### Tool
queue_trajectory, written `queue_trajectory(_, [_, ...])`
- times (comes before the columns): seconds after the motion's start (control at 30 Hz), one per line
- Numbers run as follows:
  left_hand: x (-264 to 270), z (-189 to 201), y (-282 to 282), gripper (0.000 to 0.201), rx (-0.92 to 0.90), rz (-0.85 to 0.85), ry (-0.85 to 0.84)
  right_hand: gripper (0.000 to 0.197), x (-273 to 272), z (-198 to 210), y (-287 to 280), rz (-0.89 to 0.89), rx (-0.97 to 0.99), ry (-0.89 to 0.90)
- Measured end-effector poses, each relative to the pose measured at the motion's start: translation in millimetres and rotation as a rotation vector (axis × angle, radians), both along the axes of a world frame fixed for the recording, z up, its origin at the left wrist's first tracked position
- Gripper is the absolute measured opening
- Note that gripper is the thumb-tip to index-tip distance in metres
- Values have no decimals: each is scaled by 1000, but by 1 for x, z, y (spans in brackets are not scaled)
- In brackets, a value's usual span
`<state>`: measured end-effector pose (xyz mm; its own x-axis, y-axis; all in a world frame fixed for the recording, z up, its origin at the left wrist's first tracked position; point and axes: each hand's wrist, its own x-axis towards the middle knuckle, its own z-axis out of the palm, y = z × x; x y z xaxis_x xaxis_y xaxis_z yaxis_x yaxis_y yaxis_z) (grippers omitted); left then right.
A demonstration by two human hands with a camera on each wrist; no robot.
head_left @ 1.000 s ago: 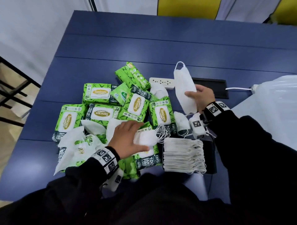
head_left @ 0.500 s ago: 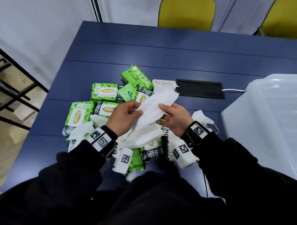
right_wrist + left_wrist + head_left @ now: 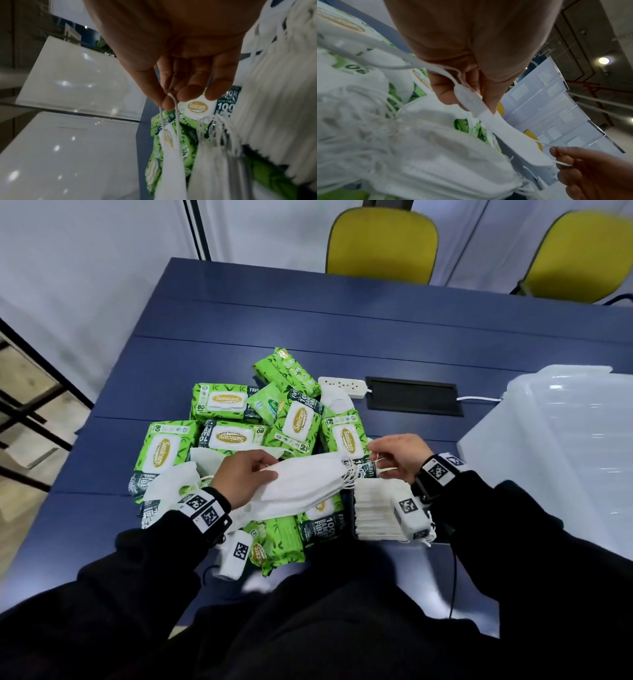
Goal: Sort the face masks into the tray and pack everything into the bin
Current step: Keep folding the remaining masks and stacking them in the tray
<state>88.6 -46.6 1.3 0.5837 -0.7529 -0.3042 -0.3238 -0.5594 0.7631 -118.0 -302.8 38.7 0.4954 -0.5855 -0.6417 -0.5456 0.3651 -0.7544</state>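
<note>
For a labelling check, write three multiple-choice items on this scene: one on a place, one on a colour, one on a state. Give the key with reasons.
1. Where does the bin stand relative to the wipe packs?
A. to their right
B. to their left
C. on top of them

2. What colour are the chairs behind the table?
A. red
B. yellow
C. black

3. What does the right hand hold?
A. a wipe pack
B. nothing
C. an ear loop of a mask

Key: 1 A, the head view shows the clear bin at the table's right side. 2 B, both seat backs are yellow. 3 C, the right wrist view shows thumb and finger pinching the thin white loop, while the left hand holds the mask body.
</note>
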Motion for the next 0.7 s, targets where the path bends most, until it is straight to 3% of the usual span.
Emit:
queue_trajectory(0.3, [-6,-26,6,23,35,-36,-86,3,9,-22,8,98,-142,140])
queue_trajectory(0.4, [-7,-28,6,28,100,-88,-206,8,12,-26,4,125,-176,176])
queue_trajectory(0.47, [-9,-26,5,41,146,-155,-356,16,13,-31,-2,147,-228,210])
queue_trajectory(0.57, [-13,-18,-4,66,95,-232,-406,40,18,-35,-11,194,-365,310])
queue_trajectory(0.63, [-20,-13,-14,83,90,-329,-399,55,25,-34,-13,341,-460,442])
queue_trajectory(0.7, [-30,-11,-28,103,119,-416,-403,66,33,-34,-11,544,-420,545])
